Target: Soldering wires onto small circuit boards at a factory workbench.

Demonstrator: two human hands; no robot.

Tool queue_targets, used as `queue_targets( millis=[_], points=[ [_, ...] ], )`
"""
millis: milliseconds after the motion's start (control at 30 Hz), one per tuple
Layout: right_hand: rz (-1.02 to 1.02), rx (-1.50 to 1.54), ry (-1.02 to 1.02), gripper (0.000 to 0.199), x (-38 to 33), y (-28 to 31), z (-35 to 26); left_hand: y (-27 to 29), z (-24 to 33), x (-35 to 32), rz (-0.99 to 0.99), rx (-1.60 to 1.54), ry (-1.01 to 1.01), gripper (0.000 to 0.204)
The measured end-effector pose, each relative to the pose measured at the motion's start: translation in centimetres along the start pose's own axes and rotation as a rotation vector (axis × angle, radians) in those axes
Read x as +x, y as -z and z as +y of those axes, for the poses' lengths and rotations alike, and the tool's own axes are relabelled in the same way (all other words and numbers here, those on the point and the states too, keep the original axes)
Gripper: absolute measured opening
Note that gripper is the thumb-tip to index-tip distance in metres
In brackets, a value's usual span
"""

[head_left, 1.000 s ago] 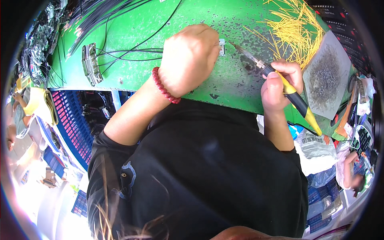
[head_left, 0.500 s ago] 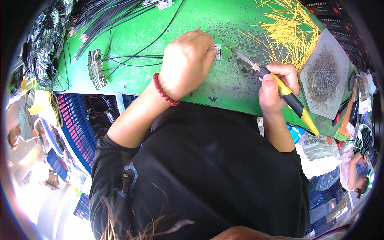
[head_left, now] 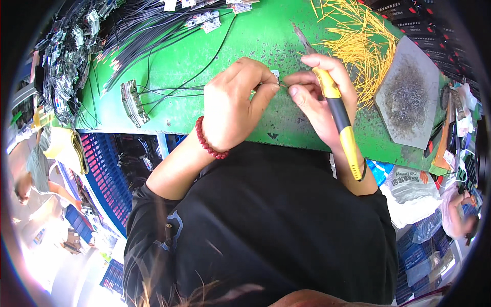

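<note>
My left hand [head_left: 235,102], with a red bead bracelet at the wrist, pinches a small white connector [head_left: 275,75] over the green bench [head_left: 245,36]. Thin black wires [head_left: 169,91] run left from it. My right hand [head_left: 322,97] holds yellow-and-black-handled pliers [head_left: 335,110], jaws pointing up and away, while its thumb and forefinger meet the connector from the right. Fingertips of both hands touch at the connector, which is mostly hidden.
A pile of yellow wire pieces [head_left: 358,36] lies upper right beside a grey sheet heaped with metal bits [head_left: 409,97]. Black cable bundles [head_left: 148,30] and a metal connector block [head_left: 133,102] lie at left. Blue crates [head_left: 102,169] stand below the bench. Another person [head_left: 36,174] is at far left.
My right hand swung the pliers' jaws away from the connector, pointing them upward, and brought its fingers in to the connector. My left hand stayed on the connector.
</note>
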State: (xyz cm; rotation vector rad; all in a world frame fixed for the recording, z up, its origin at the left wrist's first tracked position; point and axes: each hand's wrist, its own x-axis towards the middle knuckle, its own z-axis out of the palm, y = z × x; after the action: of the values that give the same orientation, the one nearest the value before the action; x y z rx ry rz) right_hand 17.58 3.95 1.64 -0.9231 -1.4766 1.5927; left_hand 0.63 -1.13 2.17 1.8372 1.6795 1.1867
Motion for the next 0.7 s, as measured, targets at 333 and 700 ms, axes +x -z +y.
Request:
queue_targets(
  millis=[333, 700],
  points=[
    [0.059, -0.114, 0.142, 0.05, 0.1, -1.7, 0.3, 0.0, 0.3, -0.6, 0.0, -0.016, 0.011, 0.013],
    [-0.003, -0.363, 0.523, 0.053, 0.2, -1.6, 1.1, 0.6, 1.1, -0.8, -0.087, -0.039, 0.031, 0.009]
  ],
)
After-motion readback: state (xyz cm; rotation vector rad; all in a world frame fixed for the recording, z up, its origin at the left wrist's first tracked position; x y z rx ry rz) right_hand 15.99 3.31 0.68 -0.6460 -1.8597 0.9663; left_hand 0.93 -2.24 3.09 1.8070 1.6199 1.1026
